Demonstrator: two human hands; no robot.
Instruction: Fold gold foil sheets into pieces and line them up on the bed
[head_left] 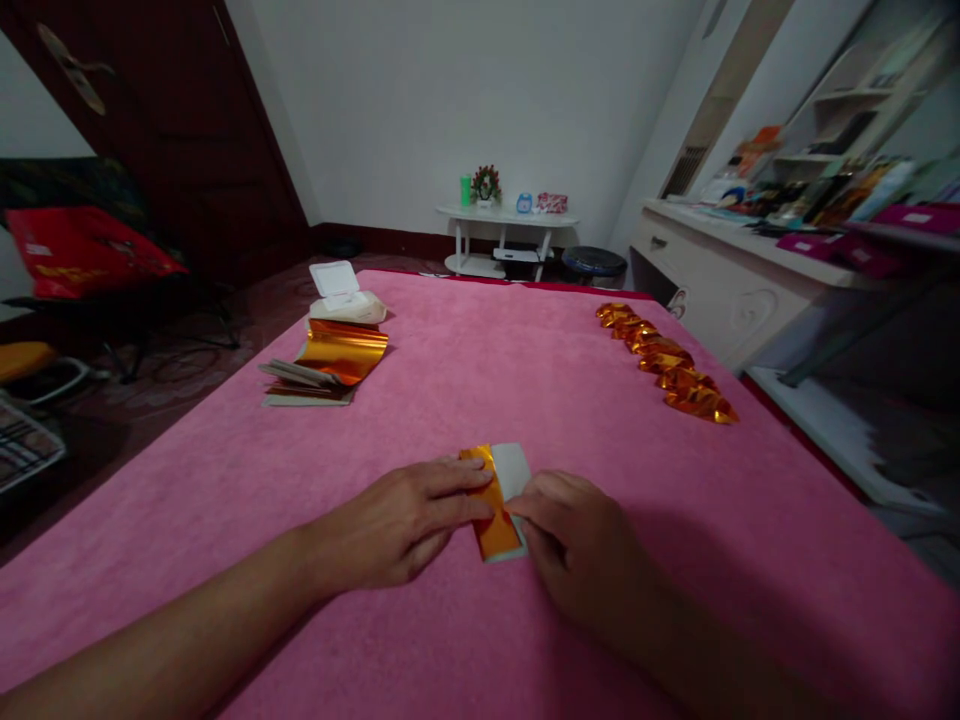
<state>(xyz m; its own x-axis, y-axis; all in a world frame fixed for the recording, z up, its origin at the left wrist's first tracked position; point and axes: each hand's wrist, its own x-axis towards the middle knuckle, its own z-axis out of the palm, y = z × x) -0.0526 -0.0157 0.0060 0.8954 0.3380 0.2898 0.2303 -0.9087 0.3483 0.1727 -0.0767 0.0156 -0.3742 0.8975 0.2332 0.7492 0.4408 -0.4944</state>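
Observation:
A small sheet of gold foil paper (pixel 495 538) lies on the pink table cover, partly folded over so its pale backing shows on the right. My left hand (pixel 409 515) rests on its left part, fingers stretched out flat across the gold side. At the fold's right edge, my right hand (pixel 574 530) has its fingers curled, thumb and index finger pinched at the paper. Part of the sheet is hidden under both hands. Farther left is a stack of gold foil sheets (pixel 345 350). A row of folded gold foil pieces (pixel 660 358) lies along the right side.
A pink cover (pixel 480 370) spreads over the large surface. Behind the foil stack stands an opened white wipes pack (pixel 349 300). Beyond the far edge are a small white table (pixel 510 215) and a dark round stool (pixel 594 262). A cluttered white dresser (pixel 735 265) stands to the right.

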